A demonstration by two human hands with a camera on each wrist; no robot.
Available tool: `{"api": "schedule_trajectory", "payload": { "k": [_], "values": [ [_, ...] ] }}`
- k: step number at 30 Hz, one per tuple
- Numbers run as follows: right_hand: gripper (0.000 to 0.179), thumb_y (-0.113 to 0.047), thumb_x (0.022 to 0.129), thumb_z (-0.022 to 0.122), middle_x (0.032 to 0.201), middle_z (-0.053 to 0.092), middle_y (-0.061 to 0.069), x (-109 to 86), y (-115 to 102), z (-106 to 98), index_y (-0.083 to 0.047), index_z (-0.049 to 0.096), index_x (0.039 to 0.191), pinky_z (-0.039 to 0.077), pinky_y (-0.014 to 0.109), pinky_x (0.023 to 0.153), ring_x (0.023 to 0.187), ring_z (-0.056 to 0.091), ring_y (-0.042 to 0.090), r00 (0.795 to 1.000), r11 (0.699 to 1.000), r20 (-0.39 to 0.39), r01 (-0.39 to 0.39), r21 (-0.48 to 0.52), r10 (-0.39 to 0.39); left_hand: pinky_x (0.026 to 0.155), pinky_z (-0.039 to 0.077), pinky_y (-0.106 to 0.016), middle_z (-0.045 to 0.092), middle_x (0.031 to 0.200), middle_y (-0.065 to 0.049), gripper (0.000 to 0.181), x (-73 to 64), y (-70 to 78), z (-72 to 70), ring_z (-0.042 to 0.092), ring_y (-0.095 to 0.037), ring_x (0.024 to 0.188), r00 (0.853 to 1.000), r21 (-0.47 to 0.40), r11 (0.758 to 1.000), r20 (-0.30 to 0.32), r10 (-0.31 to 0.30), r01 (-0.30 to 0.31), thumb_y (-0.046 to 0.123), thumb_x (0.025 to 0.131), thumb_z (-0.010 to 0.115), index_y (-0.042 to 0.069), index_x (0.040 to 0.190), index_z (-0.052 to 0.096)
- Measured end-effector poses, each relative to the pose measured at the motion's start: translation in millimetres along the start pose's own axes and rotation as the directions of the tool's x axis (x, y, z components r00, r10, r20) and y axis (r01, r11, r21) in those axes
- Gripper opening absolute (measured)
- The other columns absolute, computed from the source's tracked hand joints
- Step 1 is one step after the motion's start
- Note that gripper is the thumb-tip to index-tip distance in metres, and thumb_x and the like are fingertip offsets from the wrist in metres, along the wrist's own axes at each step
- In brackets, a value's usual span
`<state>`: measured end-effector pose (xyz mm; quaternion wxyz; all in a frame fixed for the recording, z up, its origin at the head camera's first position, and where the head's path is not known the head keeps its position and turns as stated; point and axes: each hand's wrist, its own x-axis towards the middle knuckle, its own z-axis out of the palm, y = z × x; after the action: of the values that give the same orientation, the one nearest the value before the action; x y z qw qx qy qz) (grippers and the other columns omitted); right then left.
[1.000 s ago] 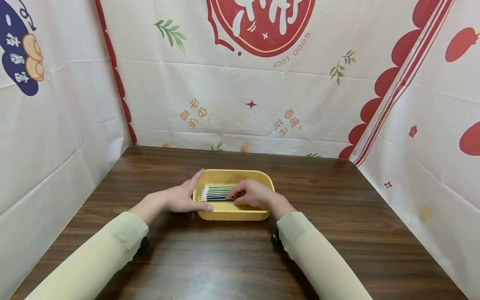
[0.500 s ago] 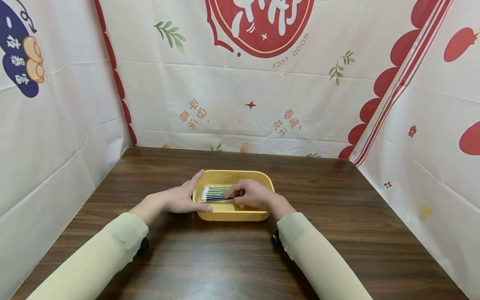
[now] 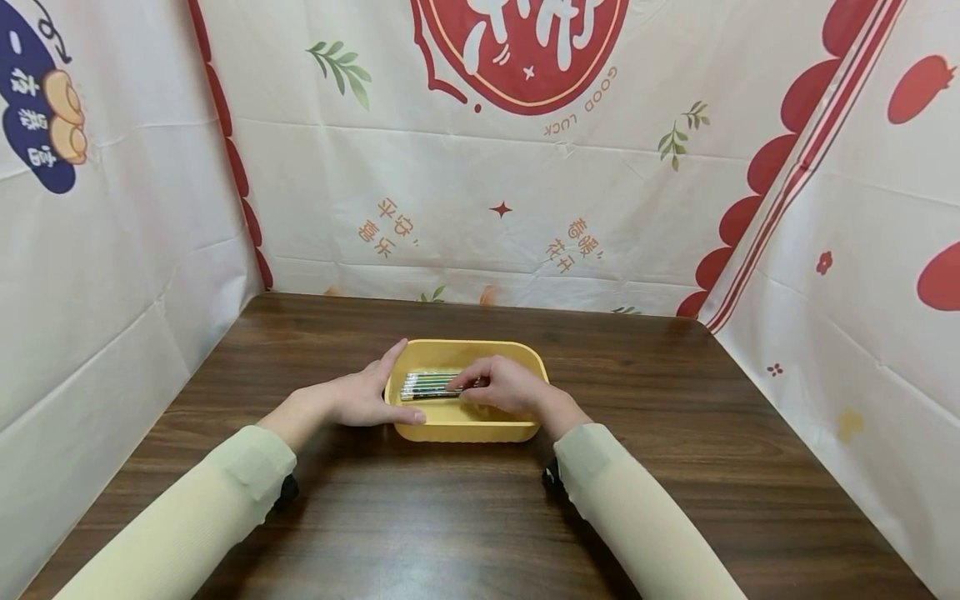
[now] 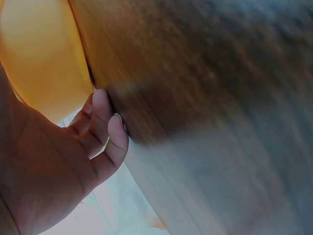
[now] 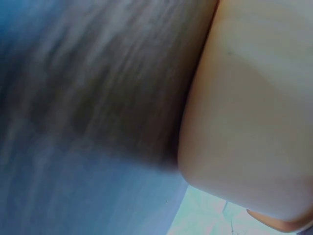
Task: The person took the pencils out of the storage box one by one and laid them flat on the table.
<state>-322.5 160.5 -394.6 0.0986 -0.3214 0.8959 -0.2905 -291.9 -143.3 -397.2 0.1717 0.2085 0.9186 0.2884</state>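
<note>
Pencils (image 3: pixel 429 386), slim, striped, white-ended, lie inside the rounded yellow tray (image 3: pixel 468 432); left hand (image 3: pixel 362 397) spreads against its end, right hand (image 3: pixel 506 386) curls over them, pinch unclear. Likely straightening the row; that calls for light, even nudges.

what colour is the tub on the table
The tub is yellow, clearest in the head view.

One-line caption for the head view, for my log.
Left hand spread at the end of a yellow tray, right hand at the pencils inside, on a dark wooden table.
</note>
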Motion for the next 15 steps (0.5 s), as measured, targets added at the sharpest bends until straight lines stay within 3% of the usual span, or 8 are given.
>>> {"api": "schedule_trajectory", "payload": {
  "k": [8,15],
  "values": [
    [0.021,-0.016,0.103,0.078,0.113,0.08,-0.006,0.8,-2,-4,-0.023,0.086,0.121,0.051,0.025,0.08,0.09,0.061,0.009,0.998,1.0,-0.061,-0.011,0.012,0.012,0.13,0.031,-0.065,0.016,0.18,-0.029,0.141,0.3,-0.7,-0.6,0.024,-0.046,0.167,1.0,-0.007,1.0,-0.006,0.016,-0.016,0.078,0.087,0.078,0.024,0.176,-0.016],
    [0.024,-0.016,0.104,0.076,0.114,0.079,-0.005,-1.5,-12,-18,-0.021,0.085,0.126,0.052,0.029,0.081,0.092,0.061,0.013,0.994,0.999,-0.112,0.009,-0.041,-0.013,0.129,0.031,-0.067,0.013,0.181,-0.029,0.139,1.5,0.0,-1.1,0.022,-0.047,0.167,1.0,-0.003,1.0,0.001,0.018,-0.018,0.077,0.088,0.078,0.025,0.176,-0.016]
  ]
}}
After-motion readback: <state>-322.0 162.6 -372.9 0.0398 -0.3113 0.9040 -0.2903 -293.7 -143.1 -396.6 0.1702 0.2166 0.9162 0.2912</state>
